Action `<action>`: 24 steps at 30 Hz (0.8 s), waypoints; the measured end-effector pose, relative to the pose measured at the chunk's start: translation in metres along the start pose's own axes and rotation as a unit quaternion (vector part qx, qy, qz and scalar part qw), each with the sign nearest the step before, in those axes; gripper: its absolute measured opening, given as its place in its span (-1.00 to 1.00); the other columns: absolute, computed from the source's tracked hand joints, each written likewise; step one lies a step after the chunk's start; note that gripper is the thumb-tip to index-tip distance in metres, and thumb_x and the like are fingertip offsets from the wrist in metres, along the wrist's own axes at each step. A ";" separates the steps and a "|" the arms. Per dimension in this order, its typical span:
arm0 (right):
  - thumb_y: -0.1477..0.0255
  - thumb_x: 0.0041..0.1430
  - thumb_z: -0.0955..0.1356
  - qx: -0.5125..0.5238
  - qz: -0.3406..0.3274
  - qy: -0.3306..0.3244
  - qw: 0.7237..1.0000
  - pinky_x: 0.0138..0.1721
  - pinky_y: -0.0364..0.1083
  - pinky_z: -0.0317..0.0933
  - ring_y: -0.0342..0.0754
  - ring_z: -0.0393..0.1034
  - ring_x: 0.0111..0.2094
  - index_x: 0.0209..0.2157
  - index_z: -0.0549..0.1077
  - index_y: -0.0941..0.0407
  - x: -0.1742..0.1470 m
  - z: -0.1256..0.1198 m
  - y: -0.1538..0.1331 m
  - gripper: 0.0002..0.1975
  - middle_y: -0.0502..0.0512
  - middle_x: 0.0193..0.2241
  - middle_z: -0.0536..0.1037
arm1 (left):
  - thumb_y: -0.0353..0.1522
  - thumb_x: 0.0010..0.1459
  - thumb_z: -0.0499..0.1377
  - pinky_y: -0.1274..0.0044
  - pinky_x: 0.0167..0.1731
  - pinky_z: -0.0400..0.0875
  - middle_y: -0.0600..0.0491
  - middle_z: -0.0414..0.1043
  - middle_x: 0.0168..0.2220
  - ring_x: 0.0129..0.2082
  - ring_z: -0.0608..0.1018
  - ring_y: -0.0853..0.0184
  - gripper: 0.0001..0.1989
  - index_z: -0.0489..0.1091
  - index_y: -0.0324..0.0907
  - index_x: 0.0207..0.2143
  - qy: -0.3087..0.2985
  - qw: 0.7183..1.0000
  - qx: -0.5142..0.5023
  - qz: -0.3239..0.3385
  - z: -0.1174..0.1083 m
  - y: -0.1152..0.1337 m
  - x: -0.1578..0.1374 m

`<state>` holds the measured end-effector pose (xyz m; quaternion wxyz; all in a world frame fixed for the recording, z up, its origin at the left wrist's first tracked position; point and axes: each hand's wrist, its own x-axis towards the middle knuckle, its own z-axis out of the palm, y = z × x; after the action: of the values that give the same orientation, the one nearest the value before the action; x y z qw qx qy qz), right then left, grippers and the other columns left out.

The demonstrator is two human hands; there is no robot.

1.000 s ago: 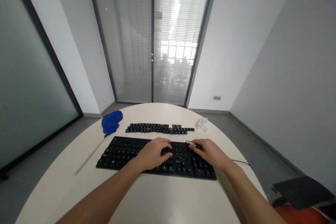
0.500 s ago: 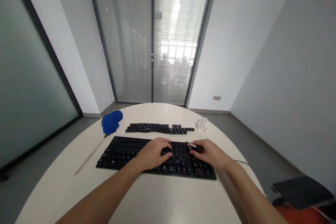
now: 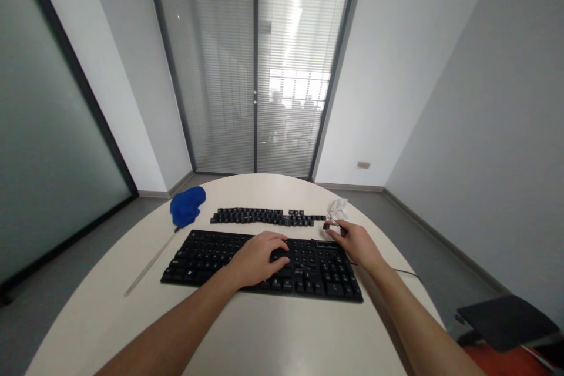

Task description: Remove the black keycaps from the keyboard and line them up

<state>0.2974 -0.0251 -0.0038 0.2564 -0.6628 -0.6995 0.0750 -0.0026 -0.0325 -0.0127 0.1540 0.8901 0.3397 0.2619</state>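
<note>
A black keyboard (image 3: 200,255) lies across the table in front of me. My left hand (image 3: 261,257) rests on its middle, thumb and fingers apart with nothing visibly held. My right hand (image 3: 355,241) is closed on a small dark tool with a metal tip (image 3: 335,224). At its fingertips, just above the keyboard's top right corner, is a black keycap (image 3: 326,226); whether it is pinched or only touched I cannot tell. Rows of loose black keycaps (image 3: 251,215) lie behind the keyboard, their right end close to my right fingertips.
A crumpled white tissue (image 3: 338,208) is beyond my right hand. On the left lie a blue cloth (image 3: 187,205) and a pale stick (image 3: 152,264). A cable (image 3: 408,272) runs off the right edge of the round table (image 3: 273,335). A chair (image 3: 506,320) stands at the lower right.
My right hand has moved up and away from the keyboard's right part to the end of the keycap rows, carrying the tool; a keycap now shows at its fingertips. My left hand stays put.
</note>
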 end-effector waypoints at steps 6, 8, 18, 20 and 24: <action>0.17 0.15 0.33 0.029 0.015 -0.003 0.999 -0.39 -0.13 0.15 -0.01 0.38 -0.48 -0.08 0.59 0.09 0.009 0.009 0.011 -0.59 0.04 -0.55 0.52 | -0.29 0.19 0.23 0.31 0.13 0.31 0.00 0.44 0.08 0.08 0.45 0.20 -0.82 0.47 -0.10 -0.15 0.001 1.000 -0.005 -0.003 -0.001 0.001 0.000; 0.18 0.15 0.33 0.029 0.015 -0.003 0.999 -0.39 -0.14 0.15 -0.03 0.38 -0.49 -0.08 0.59 0.11 0.011 0.010 0.014 -0.60 0.04 -0.55 0.52 | -0.29 0.19 0.23 0.32 0.13 0.31 0.00 0.44 0.08 0.08 0.44 0.20 -0.82 0.47 -0.10 -0.15 0.001 1.000 -0.007 -0.004 -0.001 0.001 -0.001; 0.27 0.12 0.37 -0.024 0.008 -0.034 0.999 -0.36 -0.13 0.12 0.02 0.42 -0.41 -0.11 0.61 0.09 0.032 0.016 0.015 -0.66 0.13 -0.45 0.59 | -0.31 0.18 0.23 0.33 0.14 0.30 0.01 0.44 0.08 0.08 0.44 0.21 -0.83 0.48 -0.11 -0.16 -0.001 1.000 -0.007 -0.008 -0.001 0.001 0.000; 0.28 0.13 0.36 -0.020 0.013 -0.037 0.999 -0.37 -0.13 0.12 0.02 0.42 -0.42 -0.10 0.61 0.10 0.032 0.017 0.014 -0.65 0.14 -0.46 0.59 | -0.31 0.18 0.23 0.32 0.13 0.30 0.00 0.45 0.08 0.08 0.45 0.21 -0.83 0.48 -0.11 -0.16 0.000 1.000 -0.009 -0.007 -0.001 0.001 0.000; 0.27 0.13 0.35 -0.001 0.022 -0.044 0.999 -0.40 -0.14 0.13 -0.01 0.42 -0.44 -0.07 0.60 0.11 0.031 0.019 0.013 -0.63 0.12 -0.46 0.59 | -0.30 0.19 0.23 0.31 0.13 0.31 0.00 0.45 0.08 0.08 0.45 0.20 -0.83 0.48 -0.11 -0.16 0.001 1.000 -0.011 -0.008 -0.002 0.003 0.000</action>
<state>0.3001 0.0107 -0.0178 0.2232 -0.6739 -0.6958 0.1092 -0.0027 -0.0343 -0.0098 0.1656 0.8854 0.3442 0.2650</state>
